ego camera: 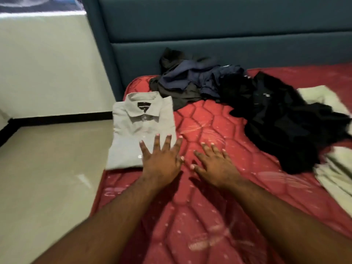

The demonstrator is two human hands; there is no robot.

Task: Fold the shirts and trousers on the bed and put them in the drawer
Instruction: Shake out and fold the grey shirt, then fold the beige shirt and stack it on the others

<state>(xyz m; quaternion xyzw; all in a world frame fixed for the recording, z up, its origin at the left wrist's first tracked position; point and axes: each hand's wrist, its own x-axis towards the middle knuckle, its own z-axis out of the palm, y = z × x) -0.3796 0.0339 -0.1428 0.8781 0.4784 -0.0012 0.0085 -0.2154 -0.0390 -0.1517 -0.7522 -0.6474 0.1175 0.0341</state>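
Note:
A folded light grey collared shirt (137, 128) lies at the left edge of the red mattress (200, 216). My left hand (162, 159) is spread flat with straight fingers over the shirt's lower right corner. My right hand (215, 162) is spread flat over the bare mattress just to the right, holding nothing. Behind the shirt lies a heap of unfolded dark navy and grey clothes (190, 80). A crumpled black garment (282, 121) spreads to the right of that heap.
Cream-coloured cloth (335, 168) lies at the right edge of the bed. A teal padded headboard (209, 35) stands behind. Beige tiled floor (47, 178) runs along the bed's left side, with a wall and black skirting beyond. No drawer is in view.

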